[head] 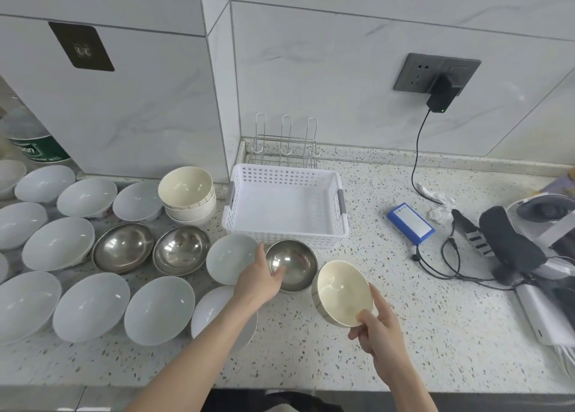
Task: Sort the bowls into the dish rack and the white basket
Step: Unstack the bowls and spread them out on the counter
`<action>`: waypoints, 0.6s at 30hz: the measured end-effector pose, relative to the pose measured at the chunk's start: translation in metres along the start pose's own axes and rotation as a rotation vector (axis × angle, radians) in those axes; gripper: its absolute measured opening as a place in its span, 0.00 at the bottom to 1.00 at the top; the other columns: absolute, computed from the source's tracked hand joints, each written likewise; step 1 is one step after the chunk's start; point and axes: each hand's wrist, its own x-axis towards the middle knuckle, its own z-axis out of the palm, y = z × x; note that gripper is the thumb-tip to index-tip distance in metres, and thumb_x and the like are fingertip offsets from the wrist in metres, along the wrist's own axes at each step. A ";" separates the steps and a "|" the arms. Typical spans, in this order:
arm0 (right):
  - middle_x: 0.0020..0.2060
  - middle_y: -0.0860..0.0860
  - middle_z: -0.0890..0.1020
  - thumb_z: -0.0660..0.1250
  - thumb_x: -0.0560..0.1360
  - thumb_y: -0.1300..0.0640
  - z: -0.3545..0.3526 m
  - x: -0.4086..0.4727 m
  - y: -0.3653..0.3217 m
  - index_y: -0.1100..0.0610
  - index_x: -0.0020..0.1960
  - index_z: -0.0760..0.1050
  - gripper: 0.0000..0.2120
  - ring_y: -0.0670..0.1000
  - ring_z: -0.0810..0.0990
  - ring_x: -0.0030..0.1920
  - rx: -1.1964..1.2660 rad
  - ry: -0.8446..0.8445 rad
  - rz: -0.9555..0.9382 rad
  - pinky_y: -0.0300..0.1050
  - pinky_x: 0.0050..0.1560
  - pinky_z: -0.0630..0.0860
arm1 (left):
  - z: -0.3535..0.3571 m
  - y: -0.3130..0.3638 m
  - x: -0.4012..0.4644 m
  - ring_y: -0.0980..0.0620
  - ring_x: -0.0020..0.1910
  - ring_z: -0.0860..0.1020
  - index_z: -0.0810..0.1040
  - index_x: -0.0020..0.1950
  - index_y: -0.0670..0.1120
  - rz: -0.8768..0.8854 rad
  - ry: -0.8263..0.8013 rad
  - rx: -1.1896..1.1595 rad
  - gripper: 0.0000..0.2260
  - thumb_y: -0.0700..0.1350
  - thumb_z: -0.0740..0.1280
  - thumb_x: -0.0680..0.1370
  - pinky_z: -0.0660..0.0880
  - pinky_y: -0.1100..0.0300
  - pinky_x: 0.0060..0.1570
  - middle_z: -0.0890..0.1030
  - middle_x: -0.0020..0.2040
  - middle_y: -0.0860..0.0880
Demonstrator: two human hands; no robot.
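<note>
Our right hand (378, 330) pinches the near rim of a cream bowl (342, 291), thumb inside the lip and the other fingers curled behind it, so the bowl hangs tilted with its mouth toward us, clear of the counter (404, 333) at lower centre of the frame. Our left hand (259, 279) grips the near-left rim of a steel bowl (292, 267), thumb hooked inside, fingers curled under the outer wall; whether that bowl is lifted or resting we cannot tell. Both bowls sit just below the white basket (284, 206), which lies directly above them in the frame with nothing in it; its long axis runs left to right, and the steel bowl is nearly touching its near wall. The dish rack (284, 145) stands behind the basket in the corner, so anything bound for it must likely pass over the basket. The left hand is the nearer to both. Counting: two more steel bowls (152, 249), perhaps nested stacks, at centre left; one stack of cream bowls (188, 195), three by our count, above them; and about twelve pale white bowls (90, 305) spread across the left half, some cut by the frame's edge.
</note>
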 end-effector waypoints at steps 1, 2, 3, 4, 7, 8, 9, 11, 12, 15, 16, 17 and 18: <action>0.25 0.61 0.76 0.57 0.75 0.69 0.001 -0.001 0.001 0.43 0.74 0.64 0.33 0.49 0.64 0.24 -0.008 -0.009 -0.003 0.39 0.23 0.60 | -0.002 -0.001 -0.002 0.50 0.33 0.80 0.47 0.80 0.49 -0.004 -0.015 -0.008 0.34 0.56 0.61 0.81 0.72 0.62 0.33 0.82 0.56 0.44; 0.25 0.61 0.76 0.57 0.75 0.69 0.001 -0.002 0.002 0.43 0.74 0.64 0.33 0.49 0.64 0.24 -0.018 -0.019 -0.003 0.39 0.23 0.61 | -0.004 -0.001 -0.004 0.54 0.28 0.79 0.47 0.80 0.50 -0.006 -0.023 -0.021 0.34 0.56 0.61 0.81 0.70 0.65 0.28 0.83 0.52 0.45; 0.25 0.61 0.76 0.57 0.75 0.69 0.002 -0.003 0.003 0.43 0.74 0.65 0.33 0.48 0.64 0.23 -0.029 -0.030 -0.005 0.38 0.23 0.61 | -0.006 -0.002 -0.006 0.56 0.25 0.78 0.47 0.80 0.50 -0.005 -0.025 -0.032 0.33 0.56 0.60 0.81 0.67 0.68 0.24 0.83 0.47 0.48; 0.25 0.61 0.76 0.57 0.75 0.69 0.002 -0.004 0.004 0.43 0.73 0.65 0.32 0.47 0.64 0.22 -0.043 -0.045 -0.009 0.38 0.22 0.61 | -0.009 -0.003 -0.009 0.59 0.22 0.77 0.48 0.80 0.50 0.002 -0.025 -0.034 0.32 0.55 0.60 0.81 0.66 0.70 0.22 0.83 0.40 0.50; 0.24 0.60 0.77 0.56 0.75 0.70 0.002 -0.008 0.008 0.41 0.71 0.66 0.32 0.45 0.66 0.20 -0.096 -0.093 -0.021 0.37 0.21 0.62 | -0.019 -0.005 -0.016 0.60 0.22 0.77 0.54 0.78 0.49 0.018 -0.006 -0.023 0.29 0.54 0.59 0.81 0.67 0.68 0.24 0.80 0.33 0.52; 0.24 0.59 0.78 0.56 0.75 0.70 0.002 -0.009 0.010 0.41 0.70 0.66 0.32 0.45 0.68 0.20 -0.113 -0.111 -0.023 0.37 0.21 0.62 | -0.022 -0.006 -0.018 0.59 0.23 0.78 0.55 0.78 0.49 0.015 0.009 -0.037 0.28 0.54 0.59 0.81 0.68 0.67 0.25 0.81 0.34 0.52; 0.24 0.59 0.78 0.56 0.75 0.70 0.002 -0.010 0.012 0.41 0.70 0.66 0.32 0.47 0.69 0.21 -0.130 -0.131 -0.023 0.37 0.21 0.62 | -0.024 -0.009 -0.020 0.57 0.24 0.79 0.57 0.77 0.49 0.012 0.026 -0.065 0.27 0.54 0.60 0.81 0.70 0.65 0.26 0.82 0.37 0.51; 0.25 0.60 0.78 0.56 0.74 0.70 0.004 -0.012 0.018 0.44 0.72 0.66 0.32 0.49 0.70 0.23 -0.167 -0.167 -0.017 0.37 0.21 0.63 | -0.028 -0.015 -0.026 0.56 0.24 0.78 0.61 0.76 0.51 0.008 0.060 -0.140 0.25 0.53 0.60 0.80 0.73 0.63 0.27 0.83 0.42 0.51; 0.25 0.60 0.79 0.57 0.74 0.70 0.005 -0.013 0.021 0.44 0.72 0.65 0.32 0.49 0.71 0.23 -0.187 -0.181 -0.017 0.37 0.21 0.64 | -0.029 -0.018 -0.029 0.57 0.23 0.77 0.62 0.75 0.52 0.002 0.071 -0.180 0.24 0.52 0.61 0.79 0.73 0.63 0.27 0.84 0.43 0.51; 0.27 0.55 0.82 0.57 0.74 0.70 0.017 -0.017 0.030 0.43 0.71 0.64 0.32 0.49 0.76 0.24 -0.245 -0.199 -0.039 0.37 0.23 0.68 | -0.032 -0.027 -0.034 0.57 0.21 0.73 0.66 0.73 0.53 -0.027 0.087 -0.325 0.22 0.50 0.62 0.79 0.74 0.61 0.29 0.85 0.39 0.53; 0.28 0.54 0.83 0.57 0.74 0.70 0.023 -0.018 0.032 0.42 0.71 0.64 0.32 0.50 0.78 0.25 -0.260 -0.202 -0.053 0.38 0.24 0.70 | -0.033 -0.029 -0.034 0.56 0.21 0.72 0.66 0.72 0.53 -0.034 0.092 -0.361 0.21 0.49 0.63 0.79 0.74 0.60 0.29 0.85 0.39 0.53; 0.31 0.54 0.84 0.57 0.74 0.70 0.028 -0.020 0.034 0.41 0.71 0.64 0.32 0.51 0.79 0.26 -0.272 -0.204 -0.065 0.38 0.25 0.71 | -0.033 -0.031 -0.033 0.56 0.20 0.71 0.67 0.72 0.52 -0.037 0.098 -0.383 0.21 0.48 0.63 0.79 0.73 0.60 0.29 0.85 0.38 0.53; 0.34 0.55 0.85 0.57 0.74 0.69 0.033 -0.021 0.035 0.41 0.71 0.64 0.32 0.51 0.80 0.27 -0.281 -0.207 -0.075 0.38 0.26 0.72 | -0.034 -0.033 -0.033 0.57 0.19 0.71 0.68 0.71 0.52 -0.035 0.106 -0.398 0.20 0.48 0.63 0.79 0.71 0.60 0.29 0.85 0.38 0.52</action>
